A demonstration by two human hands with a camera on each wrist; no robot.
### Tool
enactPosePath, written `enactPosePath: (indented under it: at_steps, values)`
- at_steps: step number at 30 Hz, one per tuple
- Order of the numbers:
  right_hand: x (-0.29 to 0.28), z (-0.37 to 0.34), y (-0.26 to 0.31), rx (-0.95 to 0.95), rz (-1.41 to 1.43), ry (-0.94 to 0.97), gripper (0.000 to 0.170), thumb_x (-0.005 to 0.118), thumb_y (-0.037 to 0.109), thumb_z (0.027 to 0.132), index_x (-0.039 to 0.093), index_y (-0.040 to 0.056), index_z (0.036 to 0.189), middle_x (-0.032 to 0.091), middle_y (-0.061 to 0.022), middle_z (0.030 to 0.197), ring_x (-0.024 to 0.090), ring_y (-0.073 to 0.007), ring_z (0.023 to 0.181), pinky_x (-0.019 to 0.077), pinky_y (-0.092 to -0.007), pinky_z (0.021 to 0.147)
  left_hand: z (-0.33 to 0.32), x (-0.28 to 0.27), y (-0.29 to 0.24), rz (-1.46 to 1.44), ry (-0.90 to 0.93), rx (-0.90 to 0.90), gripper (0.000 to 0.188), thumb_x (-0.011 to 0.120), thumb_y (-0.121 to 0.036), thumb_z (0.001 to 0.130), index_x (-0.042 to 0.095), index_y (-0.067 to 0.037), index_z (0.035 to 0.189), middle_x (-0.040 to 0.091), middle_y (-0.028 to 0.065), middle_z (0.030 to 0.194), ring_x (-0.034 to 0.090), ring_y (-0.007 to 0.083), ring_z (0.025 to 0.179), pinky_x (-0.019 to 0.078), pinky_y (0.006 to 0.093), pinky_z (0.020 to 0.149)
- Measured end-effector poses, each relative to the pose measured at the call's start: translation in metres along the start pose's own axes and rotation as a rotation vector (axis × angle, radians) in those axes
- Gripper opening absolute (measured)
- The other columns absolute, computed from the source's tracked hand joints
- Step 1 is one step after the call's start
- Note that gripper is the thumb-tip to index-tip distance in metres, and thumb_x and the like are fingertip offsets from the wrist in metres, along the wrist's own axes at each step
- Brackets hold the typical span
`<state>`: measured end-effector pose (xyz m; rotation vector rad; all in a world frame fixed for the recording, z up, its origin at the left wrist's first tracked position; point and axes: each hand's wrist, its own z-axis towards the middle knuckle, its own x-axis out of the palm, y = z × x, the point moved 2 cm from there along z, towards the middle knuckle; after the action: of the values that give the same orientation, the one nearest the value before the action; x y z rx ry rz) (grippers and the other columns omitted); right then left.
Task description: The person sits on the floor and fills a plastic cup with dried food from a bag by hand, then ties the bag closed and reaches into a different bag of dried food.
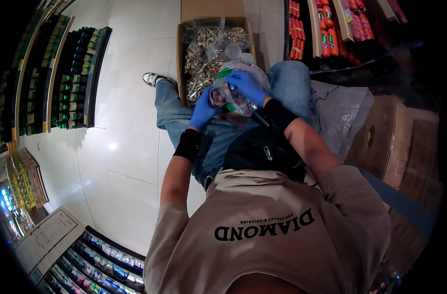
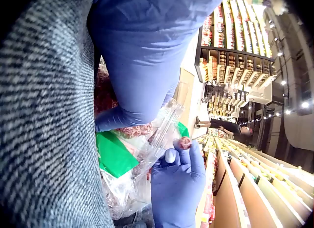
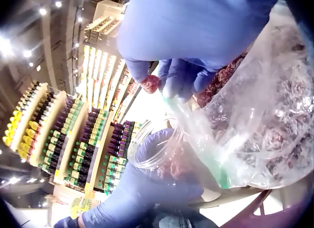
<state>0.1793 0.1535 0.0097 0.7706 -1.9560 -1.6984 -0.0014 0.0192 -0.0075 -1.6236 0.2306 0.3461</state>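
Note:
In a blue glove, my left hand [image 1: 204,110] grips a clear round jar [image 3: 156,152] with reddish pieces inside. My right hand [image 1: 245,84] [image 3: 191,37], also gloved, pinches one small wrinkled reddish piece [image 3: 150,84] between thumb and finger, close above the jar mouth. The same piece [image 2: 185,142] shows at the fingertips in the left wrist view. A clear plastic bag [image 3: 255,125] of similar dark red pieces, with green patches, lies open in the lap beside the jar. The right hand's other fingers are by the bag's opening.
Beyond the lap, a cardboard box [image 1: 181,63] holds dried brown slices in clear packing and clear round containers [image 1: 233,51]. Stocked shelves flank the tiled floor [image 1: 130,98]. An empty-looking plastic bag [image 1: 343,110] and cartons [image 1: 380,132] are at the right.

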Motion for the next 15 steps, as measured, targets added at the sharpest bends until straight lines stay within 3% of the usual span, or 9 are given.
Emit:
enactPosePath:
  at_steps: [2,5,7,11,13,15]
  values:
    - [0.003,-0.004,0.015,0.062,0.149,0.03,0.021,0.07,0.019,0.095,0.068,-0.001,0.102,0.066,0.0,0.083,0.06,-0.008,0.078,0.0492,-0.0264,0.071,0.001,0.002,0.004,-0.057,0.011,-0.002,0.09,0.087,-0.004,0.059,0.047,-0.001,0.14,0.061,0.0166,0.128,0.061,0.027,0.12,0.048,0.0368,0.104]
    - [0.012,-0.008,0.034,-0.08,0.035,-0.008,0.019,0.071,0.016,0.094,0.069,0.0005,0.105,0.065,-0.0004,0.083,0.059,-0.0067,0.078,0.0488,-0.0248,0.072,0.0,0.001,0.0,-0.058,-0.003,0.006,0.09,0.086,-0.004,0.059,0.047,-0.001,0.14,0.062,0.0164,0.128,0.061,0.0263,0.119,0.0483,0.0367,0.103]
    - [0.017,-0.014,0.048,-0.157,-0.184,0.118,0.02,0.072,0.013,0.091,0.07,0.0034,0.109,0.066,-0.0009,0.085,0.059,-0.0065,0.079,0.0489,-0.0239,0.074,0.001,0.003,0.003,-0.079,0.004,0.002,0.09,0.086,-0.004,0.059,0.047,-0.001,0.14,0.062,0.0163,0.127,0.061,0.0259,0.119,0.0484,0.0365,0.103]
    - [0.022,-0.013,0.041,-0.221,-0.192,0.227,0.026,0.072,0.01,0.089,0.071,0.0071,0.115,0.065,-0.0006,0.084,0.059,-0.0063,0.078,0.0491,-0.0241,0.075,0.0,0.001,-0.002,-0.078,0.017,-0.001,0.089,0.086,-0.004,0.061,0.046,-0.001,0.141,0.062,0.0161,0.127,0.061,0.025,0.119,0.0488,0.0359,0.102]
    - [0.022,-0.014,0.038,-0.155,-0.165,0.279,0.029,0.071,0.007,0.088,0.072,0.0071,0.117,0.069,-0.0023,0.09,0.061,-0.0079,0.081,0.0507,-0.0256,0.079,0.0,0.002,-0.002,-0.076,0.02,-0.004,0.089,0.086,-0.004,0.061,0.046,-0.001,0.141,0.062,0.0161,0.127,0.061,0.0248,0.118,0.0489,0.0359,0.102]
    - [0.022,-0.013,0.036,-0.206,-0.197,0.27,0.027,0.07,0.007,0.089,0.072,0.0065,0.116,0.071,-0.0039,0.095,0.063,-0.009,0.084,0.0512,-0.0262,0.08,0.001,0.002,-0.003,-0.075,0.024,-0.006,0.089,0.086,-0.004,0.062,0.046,-0.001,0.141,0.062,0.0161,0.127,0.061,0.0246,0.118,0.049,0.0358,0.101]
